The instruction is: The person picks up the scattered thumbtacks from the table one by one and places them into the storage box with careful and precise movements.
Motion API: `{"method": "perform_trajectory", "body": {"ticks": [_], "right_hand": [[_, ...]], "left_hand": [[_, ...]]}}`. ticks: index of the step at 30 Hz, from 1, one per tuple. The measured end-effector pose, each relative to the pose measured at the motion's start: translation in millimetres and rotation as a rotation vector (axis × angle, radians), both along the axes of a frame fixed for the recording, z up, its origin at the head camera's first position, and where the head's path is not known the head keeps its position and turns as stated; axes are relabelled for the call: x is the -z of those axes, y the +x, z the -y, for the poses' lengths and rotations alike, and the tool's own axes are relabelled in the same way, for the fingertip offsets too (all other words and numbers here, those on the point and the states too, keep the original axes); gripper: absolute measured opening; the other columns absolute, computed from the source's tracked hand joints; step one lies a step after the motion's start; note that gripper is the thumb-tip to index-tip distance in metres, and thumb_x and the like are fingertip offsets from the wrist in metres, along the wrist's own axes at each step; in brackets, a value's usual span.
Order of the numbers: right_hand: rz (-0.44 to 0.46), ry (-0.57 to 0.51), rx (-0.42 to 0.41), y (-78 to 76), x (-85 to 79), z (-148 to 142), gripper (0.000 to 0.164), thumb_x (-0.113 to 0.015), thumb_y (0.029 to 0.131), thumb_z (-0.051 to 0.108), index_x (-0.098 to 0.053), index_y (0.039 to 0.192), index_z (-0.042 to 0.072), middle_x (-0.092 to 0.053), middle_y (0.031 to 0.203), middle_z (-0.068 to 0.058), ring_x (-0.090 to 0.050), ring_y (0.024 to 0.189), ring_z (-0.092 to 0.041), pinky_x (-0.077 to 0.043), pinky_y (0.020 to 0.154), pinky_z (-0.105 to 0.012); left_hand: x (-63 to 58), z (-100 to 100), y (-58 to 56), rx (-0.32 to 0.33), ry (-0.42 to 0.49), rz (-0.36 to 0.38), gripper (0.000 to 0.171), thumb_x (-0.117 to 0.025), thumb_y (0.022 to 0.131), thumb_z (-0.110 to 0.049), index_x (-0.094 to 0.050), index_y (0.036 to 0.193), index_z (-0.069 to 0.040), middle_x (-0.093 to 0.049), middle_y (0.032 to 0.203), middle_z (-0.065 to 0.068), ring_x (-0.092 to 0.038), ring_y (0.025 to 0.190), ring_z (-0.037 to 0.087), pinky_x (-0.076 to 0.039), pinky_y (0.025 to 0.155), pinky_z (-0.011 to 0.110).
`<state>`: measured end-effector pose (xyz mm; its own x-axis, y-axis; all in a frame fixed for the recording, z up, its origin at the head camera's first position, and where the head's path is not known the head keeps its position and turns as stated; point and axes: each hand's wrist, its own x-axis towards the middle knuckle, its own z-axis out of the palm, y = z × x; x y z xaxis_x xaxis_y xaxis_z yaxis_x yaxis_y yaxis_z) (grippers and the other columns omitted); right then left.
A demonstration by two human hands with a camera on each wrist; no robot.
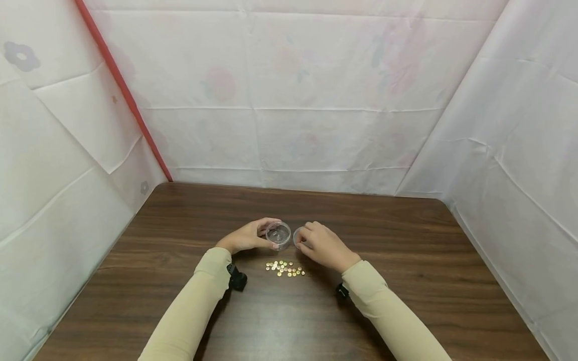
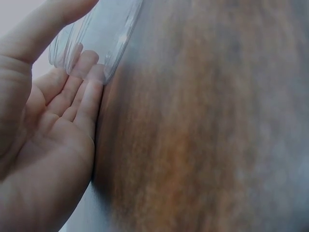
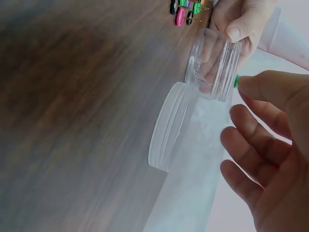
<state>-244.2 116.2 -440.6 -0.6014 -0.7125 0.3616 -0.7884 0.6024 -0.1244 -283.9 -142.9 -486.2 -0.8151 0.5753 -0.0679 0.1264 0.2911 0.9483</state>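
The right hand's [image 1: 325, 245] thumb and forefinger pinch a small green piece [image 3: 236, 80] at the threaded mouth of a clear, round plastic jar [image 3: 212, 67], while its other fingers are loosely bent and apart. The left hand [image 1: 247, 235] holds that jar from the opposite side, thumb in front and fingers behind, and the jar stands upright on the table. Beside it, by the right hand, lies a shallow, round, clear plastic lid [image 3: 166, 128]; whether it touches the jar is hard to tell. Nearer the person, a loose scatter of little round gold-topped pieces [image 1: 289, 274], some with pink, green or black edges, lies on the dark brown wood-grain table [image 1: 280, 321]. The step in hand looks like putting one piece into the jar; I make out none inside. The next move seems to call for loosening the pinch squarely over the mouth, the left hand keeping the jar steady.
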Motion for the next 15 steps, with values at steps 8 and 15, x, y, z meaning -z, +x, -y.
{"method": "perform_trajectory", "body": {"ticks": [8,15], "right_hand": [[-0.052,-0.032,0.021,-10.2,0.3,12.4,0.004,-0.064,0.088,0.020,-0.062,0.086,0.017,-0.055,0.081,0.004,-0.044,0.073,-0.009,-0.046,0.064,-0.027],[-0.101,0.022,0.022,-17.3,-2.1,29.9,0.005,-0.060,0.089,0.020,-0.061,0.086,0.017,-0.056,0.080,0.005,-0.042,0.070,-0.009,-0.044,0.061,-0.026]], "left_hand": [[-1.8,0.0,-0.4,0.005,-0.007,0.025,0.081,-0.081,0.072,-0.028,-0.038,0.141,-0.020,-0.049,0.135,0.000,-0.046,0.118,0.014,-0.039,0.102,0.047],[-1.2,0.3,-1.1,-0.010,-0.031,0.040,0.082,-0.081,0.072,-0.030,-0.038,0.141,-0.022,-0.043,0.139,-0.003,-0.040,0.124,0.013,-0.036,0.105,0.047]]}}
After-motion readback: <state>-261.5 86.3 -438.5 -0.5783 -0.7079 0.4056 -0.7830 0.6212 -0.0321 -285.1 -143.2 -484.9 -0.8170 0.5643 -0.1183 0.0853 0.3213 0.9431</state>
